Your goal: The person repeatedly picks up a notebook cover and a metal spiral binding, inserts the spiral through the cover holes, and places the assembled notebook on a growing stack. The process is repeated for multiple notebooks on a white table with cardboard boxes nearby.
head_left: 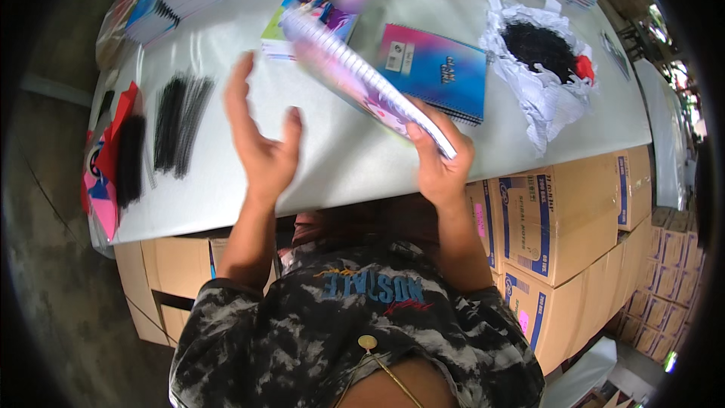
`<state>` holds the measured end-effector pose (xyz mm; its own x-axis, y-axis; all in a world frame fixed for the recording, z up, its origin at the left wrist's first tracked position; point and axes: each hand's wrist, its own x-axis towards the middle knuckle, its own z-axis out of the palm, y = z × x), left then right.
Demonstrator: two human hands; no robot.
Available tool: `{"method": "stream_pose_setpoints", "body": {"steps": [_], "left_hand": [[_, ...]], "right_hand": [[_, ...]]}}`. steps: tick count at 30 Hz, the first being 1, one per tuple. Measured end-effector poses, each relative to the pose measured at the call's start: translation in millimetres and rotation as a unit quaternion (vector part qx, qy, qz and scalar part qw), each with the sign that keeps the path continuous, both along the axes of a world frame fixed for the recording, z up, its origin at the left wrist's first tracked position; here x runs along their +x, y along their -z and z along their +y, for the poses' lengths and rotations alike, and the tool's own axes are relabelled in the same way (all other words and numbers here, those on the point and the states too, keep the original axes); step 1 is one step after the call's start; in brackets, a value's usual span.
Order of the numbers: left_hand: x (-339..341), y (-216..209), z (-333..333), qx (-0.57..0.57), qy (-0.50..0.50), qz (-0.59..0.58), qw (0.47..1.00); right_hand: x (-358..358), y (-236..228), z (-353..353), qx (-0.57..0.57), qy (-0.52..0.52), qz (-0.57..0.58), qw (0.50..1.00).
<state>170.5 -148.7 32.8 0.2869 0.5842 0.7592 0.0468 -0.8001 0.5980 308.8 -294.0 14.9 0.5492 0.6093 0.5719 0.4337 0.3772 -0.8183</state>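
Observation:
My right hand [445,159] grips one end of a spiral notebook [368,79] with a pinkish cover, thumb on one side and fingers on the other. It is held on edge above the table, its far end blurred by motion. My left hand [263,147] is raised to the left of it, thumb and fingers apart, holding nothing. Behind the held notebook lies a small stack of notebooks with a colourful cover [343,26]. Right of it, another stack has a pink and blue notebook [442,75] on top.
Black binding coils [181,125] lie at left, near a red and pink wrapper [106,181]. Crumpled white wrapping [547,109] holds a black tangle [538,49] at right. Notebook stacks [192,4] line the table's [332,166] far edge. Cardboard boxes [563,219] stand below, at right.

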Motion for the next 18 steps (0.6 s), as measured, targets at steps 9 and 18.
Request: {"method": "stream_pose_setpoints", "body": {"steps": [9, 18], "left_hand": [[-51, 97, 25, -0.371, 0.132, 0.228, 0.89], [-119, 91, 169, 0.016, -0.343, 0.508, 0.79]], "right_hand": [[9, 53, -1, -0.101, -0.198, 0.123, 0.967], [9, 41, 2, -0.097, -0.204, 0.153, 0.962]]}}
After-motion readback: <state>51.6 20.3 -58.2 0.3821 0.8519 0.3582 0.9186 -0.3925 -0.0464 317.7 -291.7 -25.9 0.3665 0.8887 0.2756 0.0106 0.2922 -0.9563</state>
